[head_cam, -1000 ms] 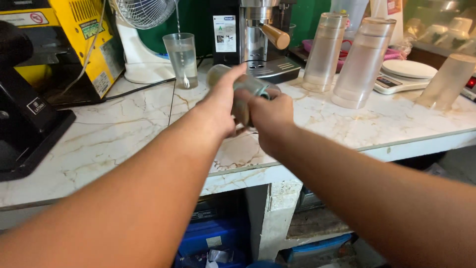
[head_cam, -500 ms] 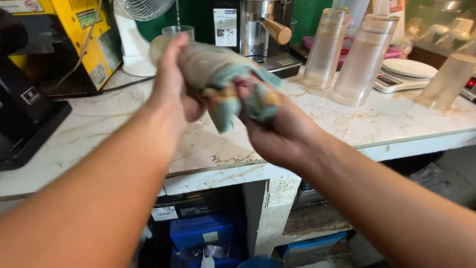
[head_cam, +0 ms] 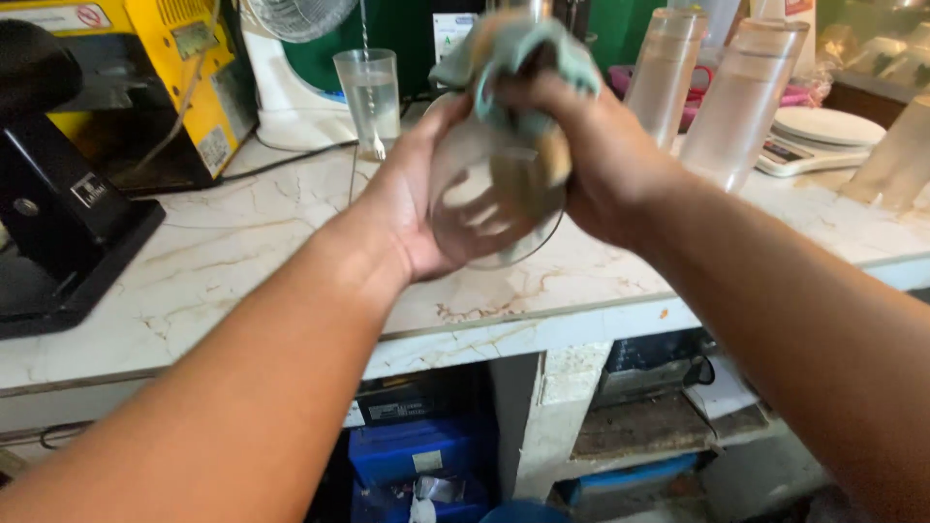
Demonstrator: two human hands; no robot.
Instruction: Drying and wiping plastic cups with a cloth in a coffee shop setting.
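1. Head view, now: left hand cups a clear glass from the side, fingers wrapped round its wall, base tilted toward the camera. The glass is held up above the marble counter, touching nothing else.
2. Right hand is clamped on a pale green cloth, bunched over the glass's far end and pressed against it.
3. Change since half a second ago: the cloth then wrapped most of the glass; now the body shows bare and the cloth sits only at the top. Both hands have also risen and turned.
4. Reading: the wipe looks to have moved from the wall to the rim end.
5. Nearby: a water glass and two frosted tumblers stand behind.
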